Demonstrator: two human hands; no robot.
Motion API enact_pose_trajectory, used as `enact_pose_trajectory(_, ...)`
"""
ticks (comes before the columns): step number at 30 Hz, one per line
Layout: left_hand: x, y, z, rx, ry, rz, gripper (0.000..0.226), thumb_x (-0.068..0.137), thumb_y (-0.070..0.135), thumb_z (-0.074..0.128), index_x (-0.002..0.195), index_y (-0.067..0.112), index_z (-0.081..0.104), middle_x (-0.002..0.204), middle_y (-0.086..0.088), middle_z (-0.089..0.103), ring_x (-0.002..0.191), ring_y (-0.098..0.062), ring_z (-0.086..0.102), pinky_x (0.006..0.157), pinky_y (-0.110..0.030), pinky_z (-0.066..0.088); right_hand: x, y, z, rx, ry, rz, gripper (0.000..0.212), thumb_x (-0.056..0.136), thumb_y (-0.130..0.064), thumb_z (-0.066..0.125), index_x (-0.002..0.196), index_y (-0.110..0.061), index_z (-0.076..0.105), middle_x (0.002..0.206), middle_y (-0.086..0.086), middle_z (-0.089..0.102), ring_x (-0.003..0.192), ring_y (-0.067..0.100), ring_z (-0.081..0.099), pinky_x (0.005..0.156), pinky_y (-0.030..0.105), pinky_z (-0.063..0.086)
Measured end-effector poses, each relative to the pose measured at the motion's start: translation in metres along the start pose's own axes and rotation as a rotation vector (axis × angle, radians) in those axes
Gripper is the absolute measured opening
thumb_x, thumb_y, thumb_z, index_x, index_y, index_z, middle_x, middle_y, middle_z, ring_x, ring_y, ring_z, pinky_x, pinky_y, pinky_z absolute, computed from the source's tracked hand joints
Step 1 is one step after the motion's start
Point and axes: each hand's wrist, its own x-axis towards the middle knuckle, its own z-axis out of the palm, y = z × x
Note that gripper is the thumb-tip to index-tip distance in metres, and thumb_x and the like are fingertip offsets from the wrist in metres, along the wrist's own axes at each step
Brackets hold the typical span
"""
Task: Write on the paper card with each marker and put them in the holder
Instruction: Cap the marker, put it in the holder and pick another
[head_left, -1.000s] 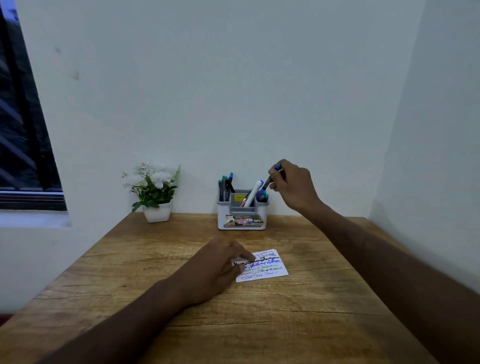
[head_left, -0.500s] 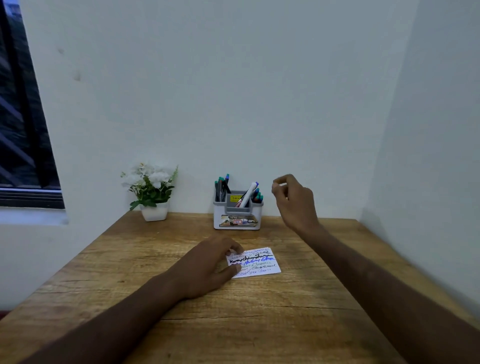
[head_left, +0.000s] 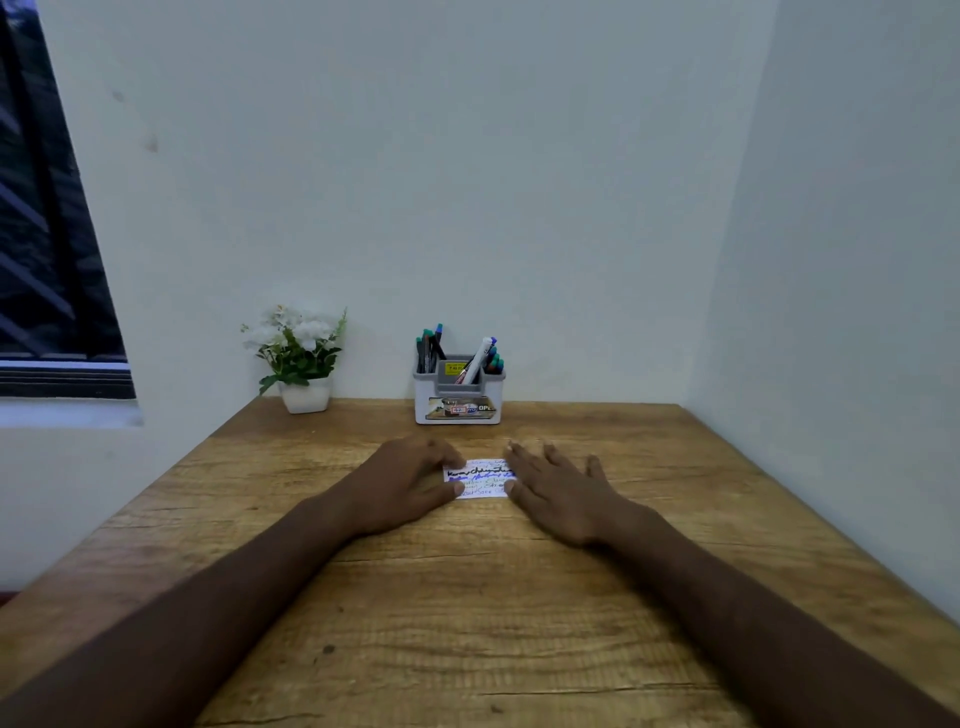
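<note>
Paper is light: my flat left hand (head_left: 410, 480) and right hand (head_left: 558, 486) rest on the card's (head_left: 480, 479) two ends, grasping nothing, and dragging either could slide or crease it. One card lies near the one holder (head_left: 459, 397), far centre; roughly eight markers (head_left: 477, 358) stand inside.

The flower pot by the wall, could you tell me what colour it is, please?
The flower pot is white, seen clearly in the head view.

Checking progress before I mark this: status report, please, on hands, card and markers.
Both hands, left hand and right hand, flat on card edges. Markers all in holder. Nothing in the way.
</note>
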Motion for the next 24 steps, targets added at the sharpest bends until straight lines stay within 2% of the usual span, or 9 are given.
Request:
enact_pose_trajectory(3,-0.003,-0.004,0.000,0.069,-0.028,-0.057,0.050,0.098,0.062,0.054,0.140,0.036,0.060,0.141,0.014,0.058,0.128,-0.005,0.050,0.107,-0.039,0.047,0.002,0.000,0.001,0.008,0.010,0.004,0.066,0.111,-0.060,0.015,0.171,-0.035,-0.001,0.179,-0.016,-0.007,0.167,0.025,-0.007,0.125,0.074,-0.005)
enact_pose_trajectory(6,-0.001,-0.009,0.003,0.128,-0.033,-0.092,0.060,0.090,0.079,0.040,0.139,0.047,0.056,0.144,0.019,0.054,0.131,-0.005,0.049,0.106,-0.041,0.046,0.002,0.002,0.002,0.025,0.036,0.024,0.068,0.110,-0.062,0.017,0.171,-0.035,0.003,0.180,-0.011,-0.004,0.167,0.029,-0.005,0.125,0.073,-0.005)
enact_pose_trajectory(9,-0.001,-0.009,0.003,0.121,-0.025,-0.098,0.061,0.088,0.082,0.036,0.136,0.049,0.055,0.142,0.023,0.054,0.129,-0.003,0.050,0.107,-0.039,0.046,0.003,-0.002,0.003,0.053,0.077,0.081,0.074,0.106,-0.071,0.018,0.170,-0.036,0.009,0.181,-0.002,-0.002,0.166,0.035,-0.006,0.125,0.073,-0.006)
enact_pose_trajectory(11,-0.003,-0.007,0.002,0.103,-0.029,-0.108,0.063,0.087,0.082,0.035,0.136,0.048,0.055,0.142,0.024,0.053,0.130,-0.002,0.050,0.108,-0.037,0.045,0.003,-0.006,0.002,0.079,0.099,0.090,0.075,0.105,-0.073,0.017,0.170,-0.036,0.010,0.181,-0.001,-0.005,0.166,0.036,-0.008,0.125,0.073,-0.007)
enact_pose_trajectory(15,-0.003,-0.003,0.001,0.078,-0.034,-0.132,0.071,0.081,0.086,0.029,0.137,0.048,0.053,0.146,0.026,0.049,0.130,0.002,0.046,0.107,-0.030,0.043,0.003,-0.013,0.002,0.058,0.173,0.044,0.070,0.110,-0.062,0.021,0.171,-0.034,0.004,0.180,-0.004,-0.010,0.166,0.032,-0.009,0.127,0.070,-0.006)
enact_pose_trajectory(17,-0.003,-0.004,0.001,0.082,-0.050,-0.145,0.074,0.079,0.088,0.025,0.139,0.051,0.050,0.151,0.025,0.045,0.136,0.002,0.042,0.110,-0.030,0.040,0.004,-0.013,0.004,0.069,0.124,0.053,0.070,0.110,-0.061,0.021,0.171,-0.032,0.003,0.181,-0.002,-0.008,0.167,0.030,-0.010,0.128,0.069,-0.008)
enact_pose_trajectory(21,-0.004,-0.010,0.008,0.118,-0.124,-0.220,0.071,0.084,0.091,0.016,0.147,0.061,0.033,0.169,0.013,0.025,0.156,-0.011,0.021,0.124,-0.047,0.027,0.004,-0.009,0.010,0.082,0.094,0.074,0.072,0.109,-0.066,0.017,0.171,-0.034,0.001,0.181,-0.006,-0.007,0.167,0.026,-0.010,0.129,0.066,-0.006)
enact_pose_trajectory(24,-0.009,-0.010,0.011,0.139,-0.171,-0.269,0.071,0.085,0.085,0.012,0.151,0.062,0.021,0.173,0.013,0.010,0.161,-0.016,0.007,0.126,-0.054,0.019,0.001,-0.009,0.015,0.073,0.137,0.084,0.072,0.107,-0.068,0.018,0.170,-0.036,0.005,0.181,-0.007,-0.003,0.167,0.025,-0.006,0.130,0.066,0.000)
